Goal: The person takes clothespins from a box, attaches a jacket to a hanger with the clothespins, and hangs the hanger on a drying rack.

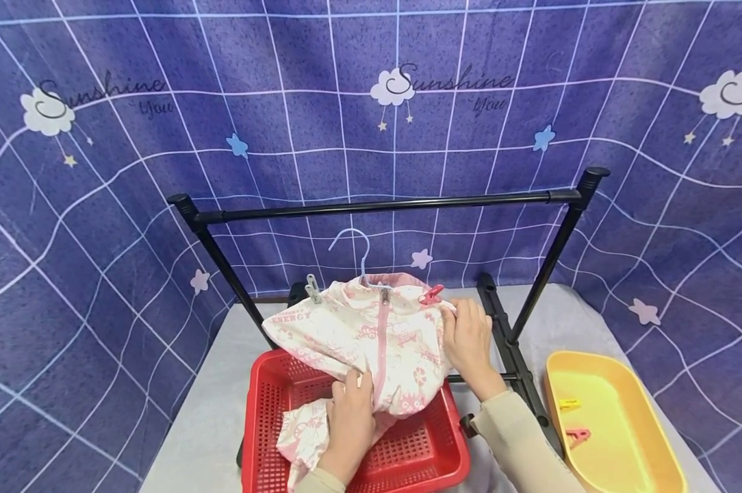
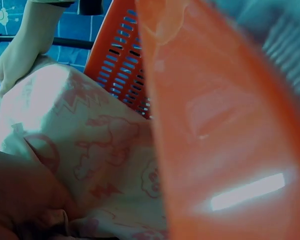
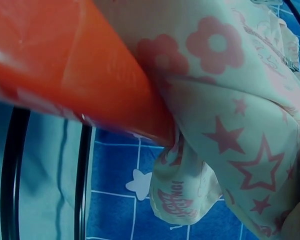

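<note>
A white zip jacket (image 1: 340, 329) with pink prints hangs on a light blue hanger (image 1: 365, 257), its lower part inside the red basket (image 1: 261, 411). A grey clothespin (image 1: 312, 289) sits on one shoulder and a pink clothespin (image 1: 432, 295) on the other. My left hand (image 1: 352, 421) grips the jacket's front beside the zipper, over the basket. With my right hand (image 1: 469, 339) I pinch the jacket at the shoulder near the pink clothespin. One sleeve (image 1: 303, 431) droops into the basket. In the right wrist view the jacket's printed fabric (image 3: 230, 145) passes close by the basket's rim (image 3: 100, 85).
A black rack with a horizontal bar (image 1: 371, 205) stands behind the basket. To the right, a yellow tray (image 1: 623, 418) holds a yellow clothespin (image 1: 569, 404) and a pink clothespin (image 1: 578, 436). A blue patterned curtain (image 1: 322, 157) hangs behind; a grey cloth (image 1: 205, 411) covers the table.
</note>
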Demonstrator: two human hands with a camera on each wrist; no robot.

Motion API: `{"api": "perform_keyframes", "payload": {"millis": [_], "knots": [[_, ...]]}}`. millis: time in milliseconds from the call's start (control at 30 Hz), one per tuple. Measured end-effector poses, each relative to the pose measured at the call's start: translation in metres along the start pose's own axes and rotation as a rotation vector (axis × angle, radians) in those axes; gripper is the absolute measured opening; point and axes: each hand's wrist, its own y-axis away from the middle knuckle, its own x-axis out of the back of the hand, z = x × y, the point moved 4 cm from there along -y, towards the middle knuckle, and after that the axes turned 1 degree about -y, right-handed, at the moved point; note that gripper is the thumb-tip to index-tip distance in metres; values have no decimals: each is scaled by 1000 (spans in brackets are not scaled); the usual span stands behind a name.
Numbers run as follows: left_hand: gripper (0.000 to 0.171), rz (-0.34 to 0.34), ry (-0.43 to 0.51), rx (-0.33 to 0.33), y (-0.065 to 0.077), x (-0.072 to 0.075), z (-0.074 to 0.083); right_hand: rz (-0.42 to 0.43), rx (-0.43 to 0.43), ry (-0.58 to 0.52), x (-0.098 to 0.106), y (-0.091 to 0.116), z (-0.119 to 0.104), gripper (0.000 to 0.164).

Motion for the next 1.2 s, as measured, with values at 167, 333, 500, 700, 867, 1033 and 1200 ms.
{"api": "perform_keyframes", "payload": {"millis": [167,333,500,700,867,1033,1200], "knots": [[68,-38,30,-1,-5,4,-2,-2,-6,-7,1,-1,2,18],[66,-42,44,-5,-7,6,-4,-4,-13,-13,1,-1,4,18],[64,-26,39,-20,-10,11,-5,1,-20,-27,2,-2,5,20],[59,-6,39,-43,-16,20,-4,20,-16,-34,4,-1,7,25],[62,15,34,-67,-20,27,-2,42,-2,-35,7,-1,7,26],[65,47,6,-104,-23,34,0,65,34,-25,9,-4,5,27],[66,69,-3,-131,-25,40,3,88,72,-18,14,-5,2,36]]}}
